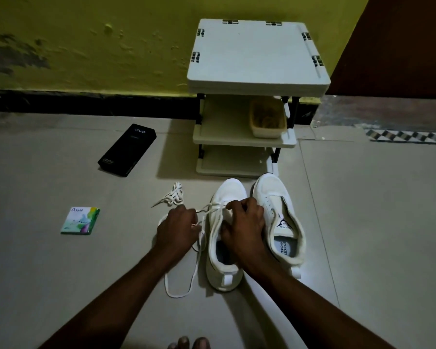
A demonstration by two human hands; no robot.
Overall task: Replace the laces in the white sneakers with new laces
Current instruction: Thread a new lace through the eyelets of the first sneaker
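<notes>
Two white sneakers stand side by side on the floor, toes pointing away from me. My right hand (244, 222) lies over the tongue of the left sneaker (224, 270), fingers curled on its upper. My left hand (178, 226) pinches a white lace (194, 270) that runs through the front eyelets and loops on the floor to the left of this shoe. The right sneaker (282, 222) has no lace and its tongue is open. A bundled white lace (173, 196) lies on the floor further ahead on the left.
A small white shelf rack (257, 71) stands against the yellow wall behind the shoes, with a basket (268, 119) on its middle shelf. A black phone box (127, 149) and a small green packet (80, 220) lie on the floor to the left. My toes (189, 343) show at the bottom edge.
</notes>
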